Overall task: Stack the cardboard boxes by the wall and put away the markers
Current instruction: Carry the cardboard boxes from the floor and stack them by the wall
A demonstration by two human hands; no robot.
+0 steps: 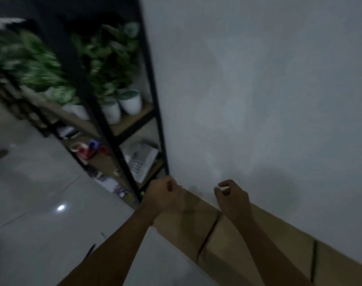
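Observation:
Brown cardboard boxes stand in a row against the white wall: one (188, 221) at the left end, a second (264, 242) beside it and a third (341, 269) at the lower right. My left hand (161, 196) hovers over the left box's far corner, fingers curled into a fist with nothing visible in it. My right hand (232, 196) hangs over the seam between the first two boxes, fingers loosely curled and holding nothing. A dark pen-shaped thing (91, 251), perhaps a marker, lies on the floor near my left forearm. The picture is dim and blurred.
A black metal shelf rack (153, 112) stands against the wall just left of the boxes. It holds potted plants in white pots (130, 103), tape rolls (87, 149) and a white device (142, 157). Grey tiled floor (41, 203) spreads to the left.

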